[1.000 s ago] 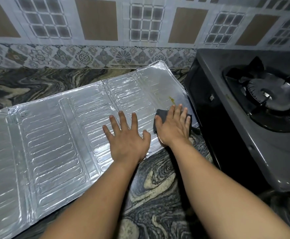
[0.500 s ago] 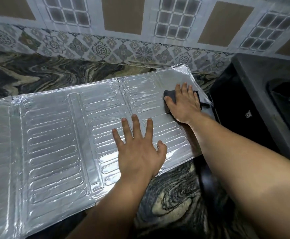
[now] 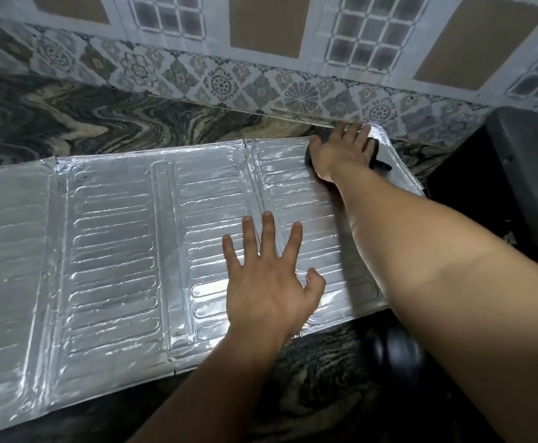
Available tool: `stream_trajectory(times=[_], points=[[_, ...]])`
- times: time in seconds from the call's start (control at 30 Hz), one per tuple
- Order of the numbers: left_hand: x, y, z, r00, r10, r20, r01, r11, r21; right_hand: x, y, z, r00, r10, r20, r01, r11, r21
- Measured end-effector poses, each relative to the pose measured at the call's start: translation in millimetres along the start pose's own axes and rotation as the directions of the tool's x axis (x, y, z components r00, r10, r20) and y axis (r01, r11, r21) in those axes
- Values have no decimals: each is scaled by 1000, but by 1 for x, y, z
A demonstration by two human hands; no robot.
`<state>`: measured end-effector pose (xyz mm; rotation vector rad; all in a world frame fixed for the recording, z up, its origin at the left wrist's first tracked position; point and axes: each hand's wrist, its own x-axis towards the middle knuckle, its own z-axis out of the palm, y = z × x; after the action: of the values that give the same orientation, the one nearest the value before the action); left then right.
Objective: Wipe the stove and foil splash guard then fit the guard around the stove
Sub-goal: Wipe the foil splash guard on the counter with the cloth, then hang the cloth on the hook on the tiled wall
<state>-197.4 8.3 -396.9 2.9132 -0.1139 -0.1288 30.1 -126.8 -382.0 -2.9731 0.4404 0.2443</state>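
The silver foil splash guard [image 3: 111, 257] lies unfolded and flat on the marbled counter, its ribbed panels running from the left edge to beside the stove. My left hand [image 3: 267, 282] rests palm down on it near its front edge, fingers spread. At the guard's far right corner, my right hand [image 3: 341, 151] presses a dark cloth [image 3: 377, 155] onto the foil; most of the cloth is hidden under the hand. Only the dark left side of the stove [image 3: 523, 174] shows at the right edge.
The counter [image 3: 107, 123] of dark swirled stone runs behind and in front of the guard. A patterned tiled wall [image 3: 229, 78] rises right behind it. A dark round knob [image 3: 398, 356] sticks out low near the stove's front.
My right hand has slid the cloth away from me along the right panel, from near the front edge to the far corner. My left hand has stayed pressed on the foil. The view has swung left.
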Motion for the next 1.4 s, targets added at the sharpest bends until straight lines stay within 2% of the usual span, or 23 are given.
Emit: stream_trajectory(times=[0.17, 0.27, 0.8, 0.93, 1.0, 1.07, 1.13, 1.27, 1.4], points=[[0, 0, 3, 1000, -8, 11, 8, 1000, 22, -14, 26, -1, 986, -158, 56, 159, 987, -15], [-1, 0, 3, 1000, -10, 11, 10, 1000, 19, -31, 42, 0, 979, -186, 78, 188, 982, -14], [-4, -1, 1, 1000, 11, 12, -10, 1000, -14, -170, 101, 20, 986, -120, 114, 115, 992, 51], [-8, -3, -2, 996, 36, -83, -45, 993, -111, -209, 111, 20, 980, -107, 168, 102, 994, 43], [-12, -5, -5, 980, 80, -183, -116, 974, -193, -219, 113, 17, 977, -107, 182, 100, 994, 49], [-16, -7, -6, 964, 145, -223, -196, 954, -225, -224, 114, 12, 976, -108, 187, 97, 993, 69], [-18, -8, -5, 957, 203, -210, -244, 951, -192, -225, 116, 8, 979, -118, 167, 104, 990, 93], [-17, -5, -4, 951, 242, -193, -269, 955, -128, -228, 119, 6, 989, -146, -22, 148, 979, 142], [-16, 1, -11, 955, 274, -116, -282, 958, -59, -230, 119, -3, 979, -150, -141, 163, 983, 81]])
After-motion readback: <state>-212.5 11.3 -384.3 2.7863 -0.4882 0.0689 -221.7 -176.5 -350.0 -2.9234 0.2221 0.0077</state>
